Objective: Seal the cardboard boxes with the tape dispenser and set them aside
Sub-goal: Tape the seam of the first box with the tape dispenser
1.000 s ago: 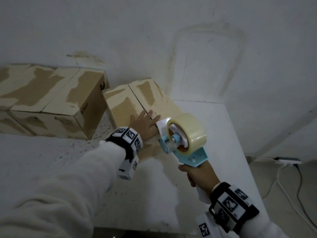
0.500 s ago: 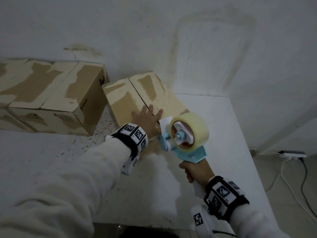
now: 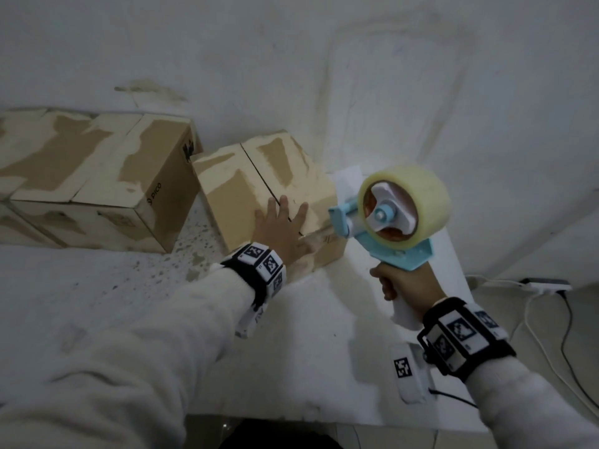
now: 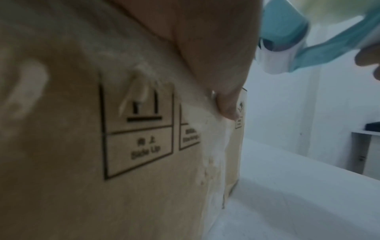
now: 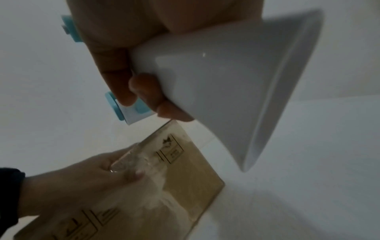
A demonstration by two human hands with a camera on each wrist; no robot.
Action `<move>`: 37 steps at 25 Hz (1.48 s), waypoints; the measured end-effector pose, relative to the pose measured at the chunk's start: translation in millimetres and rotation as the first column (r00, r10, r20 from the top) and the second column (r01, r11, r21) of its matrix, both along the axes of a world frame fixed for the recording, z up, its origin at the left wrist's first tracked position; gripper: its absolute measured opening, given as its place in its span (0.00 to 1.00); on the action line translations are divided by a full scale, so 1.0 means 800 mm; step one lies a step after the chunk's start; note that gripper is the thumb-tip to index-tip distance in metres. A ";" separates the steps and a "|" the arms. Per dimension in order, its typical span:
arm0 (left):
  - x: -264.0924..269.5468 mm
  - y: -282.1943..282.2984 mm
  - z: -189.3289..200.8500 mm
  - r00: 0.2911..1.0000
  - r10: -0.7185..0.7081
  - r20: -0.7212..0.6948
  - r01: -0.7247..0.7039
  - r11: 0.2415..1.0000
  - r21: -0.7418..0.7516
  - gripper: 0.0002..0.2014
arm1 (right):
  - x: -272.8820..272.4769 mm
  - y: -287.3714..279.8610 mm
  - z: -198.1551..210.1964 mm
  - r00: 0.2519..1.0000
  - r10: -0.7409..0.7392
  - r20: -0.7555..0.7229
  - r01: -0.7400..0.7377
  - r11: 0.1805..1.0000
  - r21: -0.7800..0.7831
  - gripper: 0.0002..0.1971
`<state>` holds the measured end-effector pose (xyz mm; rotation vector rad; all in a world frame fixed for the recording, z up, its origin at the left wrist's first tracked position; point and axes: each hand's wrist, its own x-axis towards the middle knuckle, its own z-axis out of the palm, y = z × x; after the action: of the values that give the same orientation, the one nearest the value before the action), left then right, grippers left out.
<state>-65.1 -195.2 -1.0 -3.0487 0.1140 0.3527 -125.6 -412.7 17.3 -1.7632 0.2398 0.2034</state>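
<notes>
A small cardboard box (image 3: 233, 196) stands on the white table (image 3: 291, 351), its top flaps closed along a seam. My left hand (image 3: 282, 222) lies flat on the top near the front edge, fingers spread. Its thumb (image 4: 226, 104) presses a clear tape strip (image 5: 127, 159) onto the printed front face. My right hand (image 3: 405, 283) grips the white handle (image 5: 236, 81) of the blue tape dispenser (image 3: 398, 241), held in the air just right of the box. The clear tape roll (image 3: 421, 196) sits on the dispenser.
Larger cardboard boxes (image 3: 97, 176) are stacked at the left against the white wall. The table's right edge (image 3: 460, 286) runs close beside the dispenser. On the floor beyond it lie a power strip (image 3: 547, 283) and cables.
The dispenser has moved a little right and up, away from the box's front corner. My left hand has stayed flat on the box.
</notes>
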 end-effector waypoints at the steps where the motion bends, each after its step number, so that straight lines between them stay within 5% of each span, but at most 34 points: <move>1: -0.003 0.003 0.002 0.999 -0.042 -0.009 0.042 0.999 0.013 0.45 | 0.001 0.002 0.008 1.000 0.007 0.010 -0.007 1.000 0.006 0.15; 10: -0.012 0.065 0.018 0.867 -0.484 -0.119 0.498 0.853 0.158 0.43 | 0.009 0.046 0.069 0.993 0.116 0.026 -0.119 0.980 0.158 0.11; 14: -0.005 0.100 0.032 0.908 -0.418 -0.035 0.418 0.894 0.162 0.35 | 0.022 0.077 0.073 0.986 0.164 0.018 -0.165 0.978 0.131 0.12; 16: -0.004 0.111 0.045 0.974 -0.226 0.036 0.228 0.957 -0.177 0.31 | 0.027 0.092 0.072 0.986 0.166 0.013 -0.166 0.974 0.151 0.12; 17: -0.003 0.112 0.056 0.999 -0.011 0.038 0.029 0.849 -0.528 0.26 | 0.029 0.098 0.071 0.986 0.165 0.014 -0.165 0.972 0.169 0.12; 18: 0.000 0.114 0.068 0.976 0.208 -0.068 -0.176 0.560 -0.810 0.22 | 0.032 0.107 0.071 0.985 0.169 0.022 -0.170 0.968 0.183 0.13; 19: 0.001 0.115 0.078 0.919 0.289 -0.270 -0.340 0.229 -0.912 0.23 | 0.034 0.115 0.070 0.984 0.177 0.034 -0.180 0.966 0.186 0.13; 20: 0.000 0.115 0.088 0.858 0.242 -0.454 -0.463 -0.021 -0.886 0.29 | 0.036 0.123 0.069 0.981 0.186 0.048 -0.191 0.965 0.179 0.13; 22: -0.003 0.119 0.101 0.783 0.070 -0.618 -0.589 -0.239 -0.772 0.40 | 0.039 0.138 0.067 0.977 0.203 0.069 -0.211 0.964 0.162 0.13; 24: -0.007 0.128 0.109 0.772 0.025 -0.635 -0.588 -0.352 -0.728 0.39 | 0.041 0.149 0.066 0.972 0.221 0.082 -0.231 0.961 0.151 0.13; 31: -0.014 0.141 0.093 0.704 0.034 -0.709 -0.617 -0.466 -0.634 0.25 | 0.029 0.157 0.058 0.949 0.291 0.122 -0.306 0.944 0.126 0.17; 37: -0.008 0.146 0.086 0.679 0.161 -0.717 -0.626 -0.384 -0.679 0.12 | 0.023 0.162 0.058 0.892 0.403 0.207 -0.419 0.907 0.038 0.16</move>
<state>-71.8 -78.6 67.9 -4.2148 -1.9565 1.5411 -106.8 -282.9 63.7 -1.7221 -0.2875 0.3379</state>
